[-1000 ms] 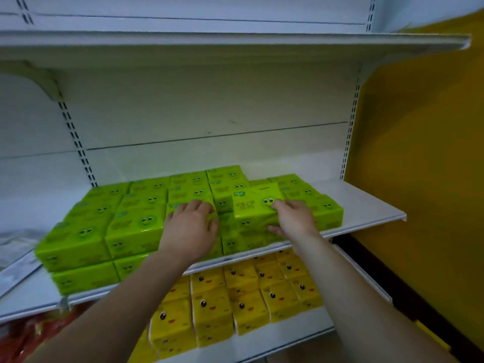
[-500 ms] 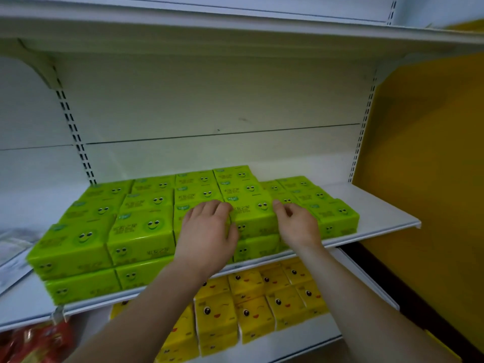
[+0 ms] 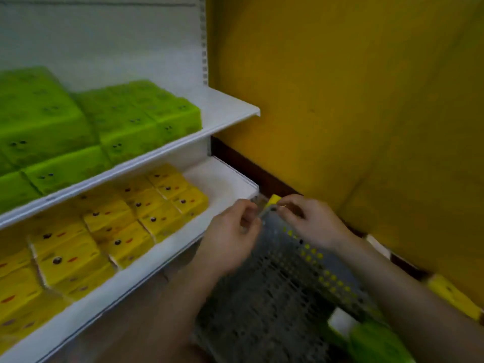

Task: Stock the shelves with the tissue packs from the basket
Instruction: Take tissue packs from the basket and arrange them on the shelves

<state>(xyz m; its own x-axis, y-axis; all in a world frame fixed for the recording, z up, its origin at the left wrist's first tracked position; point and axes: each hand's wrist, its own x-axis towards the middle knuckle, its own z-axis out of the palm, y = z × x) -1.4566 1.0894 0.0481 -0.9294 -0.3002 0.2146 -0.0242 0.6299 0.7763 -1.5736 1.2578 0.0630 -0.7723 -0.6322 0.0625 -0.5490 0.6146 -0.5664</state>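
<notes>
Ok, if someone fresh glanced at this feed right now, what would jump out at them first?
Probably the bright green tissue packs stacked on the upper shelf at left, with yellow tissue packs filling the shelf below. Next, the big yellow wall on the right. Low in the middle, the left hand and right hand are down at the grey mesh basket, fingers curled at its far rim.

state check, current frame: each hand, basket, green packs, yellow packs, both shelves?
left hand: above basket, fingers loosely curled, holding nothing
right hand: fingers curled at basket's far rim; grip unclear
basket: grey mesh, on floor, green pack in near corner
green packs: stacked on upper shelf; bare at right end
yellow packs: on lower shelf; bare at right end
</notes>
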